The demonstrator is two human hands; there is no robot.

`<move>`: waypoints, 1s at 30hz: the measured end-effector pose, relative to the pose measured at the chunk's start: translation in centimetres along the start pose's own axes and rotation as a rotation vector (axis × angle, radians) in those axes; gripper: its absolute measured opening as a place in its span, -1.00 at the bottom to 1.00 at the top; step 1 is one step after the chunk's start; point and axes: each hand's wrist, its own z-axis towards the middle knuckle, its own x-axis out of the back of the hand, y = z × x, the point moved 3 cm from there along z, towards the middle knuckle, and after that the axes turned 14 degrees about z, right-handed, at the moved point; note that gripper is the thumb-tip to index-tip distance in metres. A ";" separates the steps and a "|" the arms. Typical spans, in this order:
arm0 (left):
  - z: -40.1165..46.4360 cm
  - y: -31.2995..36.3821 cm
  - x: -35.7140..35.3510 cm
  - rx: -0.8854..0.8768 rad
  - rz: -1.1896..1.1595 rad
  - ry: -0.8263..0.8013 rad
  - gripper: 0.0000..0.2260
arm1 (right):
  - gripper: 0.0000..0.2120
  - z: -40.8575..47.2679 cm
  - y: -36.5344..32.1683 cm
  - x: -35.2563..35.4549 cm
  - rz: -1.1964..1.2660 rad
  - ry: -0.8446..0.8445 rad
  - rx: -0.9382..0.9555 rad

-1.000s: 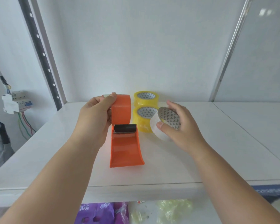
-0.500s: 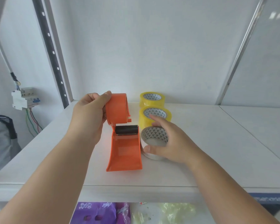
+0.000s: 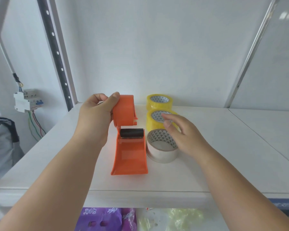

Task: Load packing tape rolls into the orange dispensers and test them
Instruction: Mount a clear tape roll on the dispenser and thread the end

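An orange dispenser (image 3: 129, 152) lies on the white shelf (image 3: 223, 155), its curved handle toward me and a black roller across its middle. My left hand (image 3: 97, 114) grips the dispenser's rounded far end. A pale clear tape roll (image 3: 160, 154) lies flat just right of the dispenser. My right hand (image 3: 182, 132) hovers above that roll with fingers spread, holding nothing. Behind it two yellow tape rolls lie flat in a row, the near one (image 3: 150, 122) partly covered by my fingers, the far one (image 3: 158, 102) close to the wall.
A white wall stands right behind the shelf. A black perforated rail (image 3: 55, 52) runs up at the left, with a circuit breaker and wires (image 3: 26, 100) beside it. Purple and pale plastic bags (image 3: 107, 219) lie below the shelf's front edge.
My right hand set the pale roll flat on the shelf beside the dispenser, let go and lifted off it. My left hand kept its grip on the dispenser.
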 end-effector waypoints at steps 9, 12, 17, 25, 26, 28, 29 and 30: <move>-0.6 -0.2 -0.6 0.074 0.036 -0.082 -0.73 | -0.63 4.0 -1.1 -1.0 -0.181 0.000 -0.238; -1.0 0.1 -0.6 0.089 0.037 -0.150 -0.79 | -0.53 5.4 -1.3 -2.3 -0.283 -0.045 -0.305; -1.4 0.2 -0.6 0.103 0.055 -0.215 -0.75 | -0.70 7.2 -1.6 -3.4 -0.397 -0.045 -0.354; -1.5 0.1 -0.5 0.124 0.086 -0.211 -0.74 | -0.65 7.8 -1.0 -3.7 -0.383 -0.067 -0.371; -1.6 0.2 -0.5 0.122 0.083 -0.208 -0.75 | -0.64 7.9 -1.0 -3.6 -0.378 -0.050 -0.359; -1.6 0.2 -0.4 0.121 0.086 -0.207 -0.76 | -0.62 8.1 -1.3 -2.9 -0.344 0.029 -0.329; -1.6 0.2 -0.4 0.122 0.089 -0.209 -0.75 | -0.61 8.2 -1.5 -2.3 -0.314 0.082 -0.312; -1.6 0.2 -0.4 0.124 0.092 -0.210 -0.75 | -0.62 8.3 -1.7 -1.6 -0.270 0.134 -0.298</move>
